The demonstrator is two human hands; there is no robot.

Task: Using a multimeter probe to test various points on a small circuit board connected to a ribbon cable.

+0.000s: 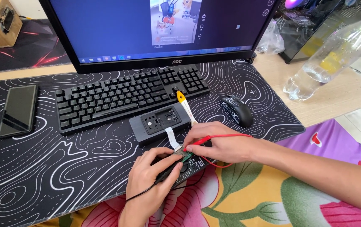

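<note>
Hands (151,176) press thin probes (199,141) onto ribbon cable (172,139).

Multimeter (189,163) largely hidden beneath both hands

Red probe (201,140) lies level, tip on small green board (184,154). Black probe (170,170) angles up to it. Board sits at mat's near edge, white ribbon (172,138) attached.

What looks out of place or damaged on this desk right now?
The small dark box in front of the keyboard lies opened, its white ribbon cable trailing out. A clear bottle leans tilted at the desk's right edge. Nothing looks spilled.
</note>
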